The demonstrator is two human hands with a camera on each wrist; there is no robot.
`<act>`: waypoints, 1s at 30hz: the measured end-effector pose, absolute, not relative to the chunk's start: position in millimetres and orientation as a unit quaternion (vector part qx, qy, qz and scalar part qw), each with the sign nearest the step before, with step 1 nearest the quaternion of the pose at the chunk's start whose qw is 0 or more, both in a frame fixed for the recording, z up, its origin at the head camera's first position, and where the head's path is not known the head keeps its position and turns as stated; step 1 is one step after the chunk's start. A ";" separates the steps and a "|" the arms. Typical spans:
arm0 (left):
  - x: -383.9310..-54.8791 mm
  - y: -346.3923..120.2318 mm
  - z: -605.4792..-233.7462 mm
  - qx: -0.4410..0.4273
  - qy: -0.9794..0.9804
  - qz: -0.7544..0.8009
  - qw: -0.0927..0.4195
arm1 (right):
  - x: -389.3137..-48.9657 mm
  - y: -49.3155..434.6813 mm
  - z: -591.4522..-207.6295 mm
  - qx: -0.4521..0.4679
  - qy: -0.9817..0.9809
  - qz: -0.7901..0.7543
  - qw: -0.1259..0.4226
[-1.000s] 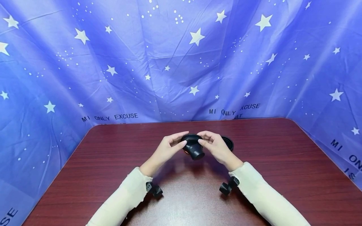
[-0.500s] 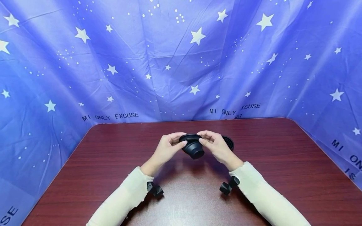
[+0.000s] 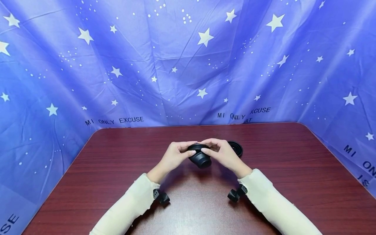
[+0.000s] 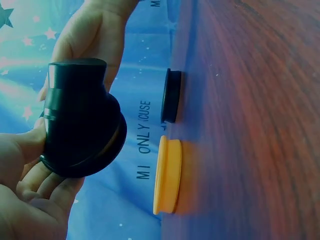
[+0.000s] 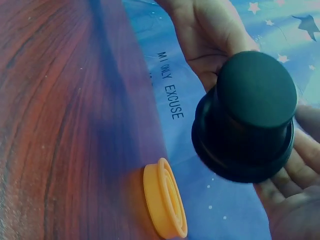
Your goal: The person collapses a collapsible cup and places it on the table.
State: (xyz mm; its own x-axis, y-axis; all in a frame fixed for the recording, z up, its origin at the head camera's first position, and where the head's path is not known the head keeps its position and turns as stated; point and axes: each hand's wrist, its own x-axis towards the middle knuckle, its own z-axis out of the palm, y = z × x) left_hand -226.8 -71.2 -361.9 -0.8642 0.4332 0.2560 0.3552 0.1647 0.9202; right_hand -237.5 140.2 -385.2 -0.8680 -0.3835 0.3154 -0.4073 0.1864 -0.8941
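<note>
In the head view a black collapsible cup (image 3: 201, 159) is held above the table, its wide rim up and its narrow base tilted toward me. My left hand (image 3: 173, 158) pinches the rim on the left, thumb in front and fingers behind. Opposite it, my right hand (image 3: 224, 155) pinches the rim on the right, and the fingertips nearly meet over the top. The cup's flat closed base (image 5: 257, 90) faces the right wrist camera. From the left wrist, its stepped body (image 4: 80, 120) looks bent to one side.
A flattened black cup (image 3: 236, 148) with concentric rings lies just behind my right hand. The wrist views show a flattened orange cup (image 4: 168, 175) on the dark red wooden table (image 3: 117, 147); the head view hides it. A starry blue curtain (image 3: 164, 65) hangs behind.
Both hands have lowered slightly with the cup and drawn closer together over its rim. The orange patch seen below the cup a second ago is now covered. The flattened black cup stays put.
</note>
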 end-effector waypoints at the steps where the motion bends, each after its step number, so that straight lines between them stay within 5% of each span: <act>1: -226.5 -70.9 -362.2 0.261 0.765 0.588 0.032 | -237.0 139.1 -385.4 0.261 -0.773 0.579 0.011; 30: -241.8 -73.0 -382.7 0.286 0.693 0.662 0.002 | -236.2 137.2 -384.6 0.237 -0.698 0.675 0.023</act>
